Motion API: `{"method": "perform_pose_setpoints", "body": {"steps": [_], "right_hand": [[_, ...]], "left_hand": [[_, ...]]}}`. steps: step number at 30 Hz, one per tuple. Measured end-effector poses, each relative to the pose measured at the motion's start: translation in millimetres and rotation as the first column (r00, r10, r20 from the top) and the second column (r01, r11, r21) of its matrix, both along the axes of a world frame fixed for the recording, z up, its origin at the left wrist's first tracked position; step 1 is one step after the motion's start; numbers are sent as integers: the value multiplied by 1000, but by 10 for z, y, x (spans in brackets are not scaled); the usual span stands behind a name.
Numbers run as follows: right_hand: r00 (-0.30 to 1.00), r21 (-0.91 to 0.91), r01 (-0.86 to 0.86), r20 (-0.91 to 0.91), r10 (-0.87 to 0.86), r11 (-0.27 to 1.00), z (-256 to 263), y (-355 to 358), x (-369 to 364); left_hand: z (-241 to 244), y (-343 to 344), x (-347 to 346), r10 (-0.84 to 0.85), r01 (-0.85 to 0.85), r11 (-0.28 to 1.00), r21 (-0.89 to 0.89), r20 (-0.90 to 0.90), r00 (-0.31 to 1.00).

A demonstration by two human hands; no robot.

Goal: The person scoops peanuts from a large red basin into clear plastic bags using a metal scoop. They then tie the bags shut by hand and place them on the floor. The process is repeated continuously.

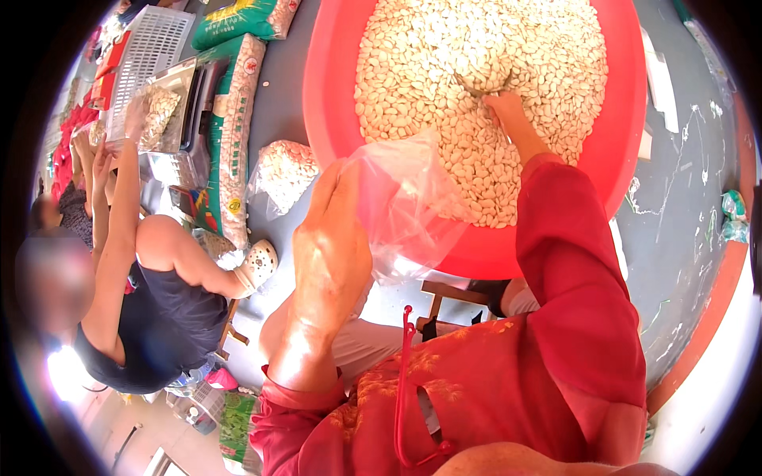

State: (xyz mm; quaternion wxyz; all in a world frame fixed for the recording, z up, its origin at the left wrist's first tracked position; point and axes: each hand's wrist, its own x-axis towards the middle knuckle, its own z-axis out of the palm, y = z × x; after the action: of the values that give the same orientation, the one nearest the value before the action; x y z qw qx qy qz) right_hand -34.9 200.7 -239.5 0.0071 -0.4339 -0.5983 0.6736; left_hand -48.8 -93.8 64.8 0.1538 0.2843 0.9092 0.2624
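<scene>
Before me stands a large red plastic tub [333,77], heaped with pale, flat beans or seeds [411,89]. My right hand [503,113] reaches into the heap and grips a scoop [466,85]; its dark rim shows, while the rest is mostly buried under the beans. At the tub's near left side, my left hand [333,232] holds a clear plastic bag [405,202] by its edge. The bag hangs over the near rim, its mouth spread towards the beans, and looks slack with nothing plain inside.
A filled clear bag [287,172] sits on the floor left of the tub. Beyond lie green-and-clear printed sacks [235,137], a tray [178,107] holding a bagged portion, and a white plastic basket [158,44]. A seated co-worker [161,303] reaches towards that tray.
</scene>
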Motion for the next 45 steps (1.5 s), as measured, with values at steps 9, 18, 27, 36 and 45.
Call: {"method": "perform_pose_setpoints", "body": {"steps": [9,18,27,36,45], "right_hand": [[987,87,-163,5,163,983,984,148,641],[899,248,-428,217,381,869,2679,162,1574],[717,143,-654,431,549,743,3051,-419,1882],[658,146,-744,331,677,652,2685,-738,1565],[322,356,-931,704,634,78,2880,-952,898]], "left_hand": [[-409,134,-209,-10,25,992,123,-124,992],[-607,540,-182,25,-25,999,26,24,999],[-358,848,263,-164,22,959,281,493,854],[-464,779,351,-309,-36,857,514,569,762],[-118,774,380,-231,-413,803,428,864,447]]}}
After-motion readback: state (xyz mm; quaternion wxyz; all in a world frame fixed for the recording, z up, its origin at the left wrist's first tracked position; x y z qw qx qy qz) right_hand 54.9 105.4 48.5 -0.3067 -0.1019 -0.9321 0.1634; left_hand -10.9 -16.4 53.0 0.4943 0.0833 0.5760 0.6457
